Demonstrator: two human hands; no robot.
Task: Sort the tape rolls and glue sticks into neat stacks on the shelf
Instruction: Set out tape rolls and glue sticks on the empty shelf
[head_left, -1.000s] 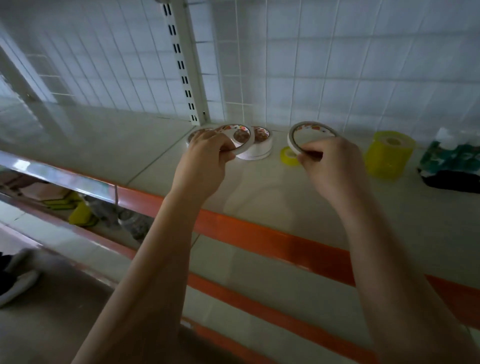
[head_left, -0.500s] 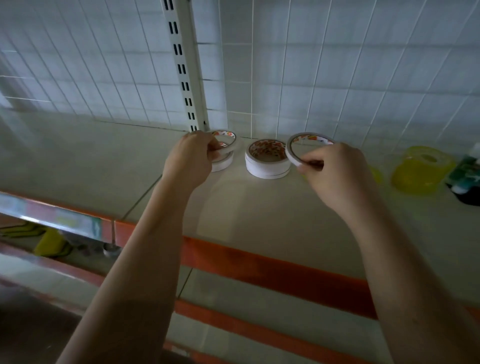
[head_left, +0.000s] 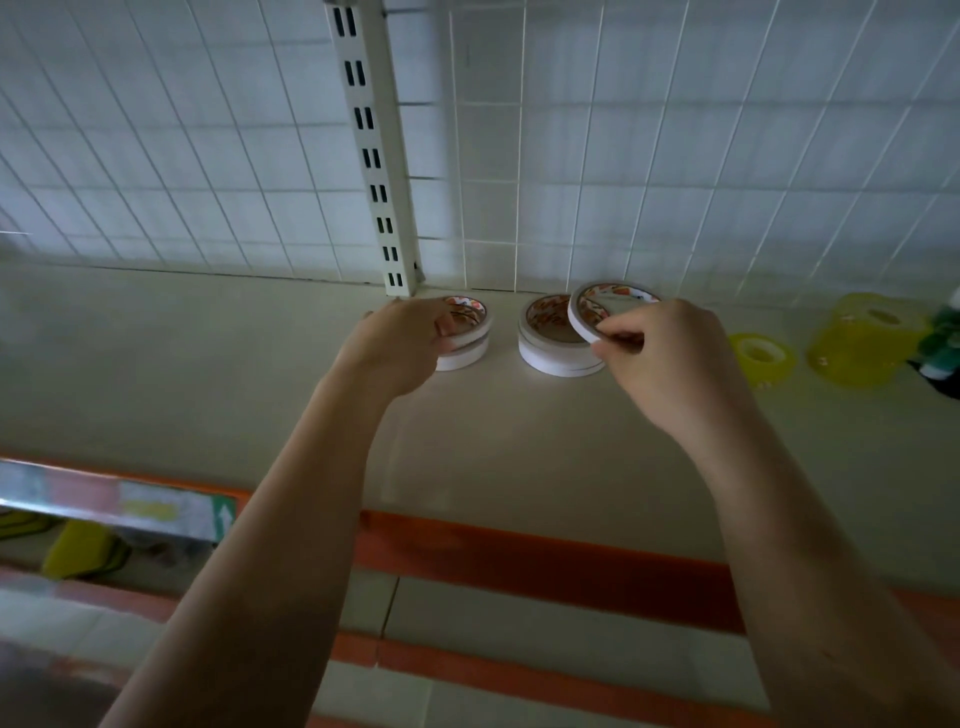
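Right grip (head_left: 662, 358) pinching tilted tape roll (head_left: 584, 316), left grip (head_left: 402, 345) holding flat roll (head_left: 470, 332)

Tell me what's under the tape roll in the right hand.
The thin white tape roll, tilted and pinched by the right hand, hangs over a stack of white tape rolls on the shelf. The hand covers the stack's right edge, so contact cannot be told.

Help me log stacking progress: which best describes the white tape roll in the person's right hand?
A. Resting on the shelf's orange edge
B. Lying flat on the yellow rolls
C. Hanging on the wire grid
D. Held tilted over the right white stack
D: the right hand pinches the white tape roll tilted, above the right white stack, not yet laid flat.
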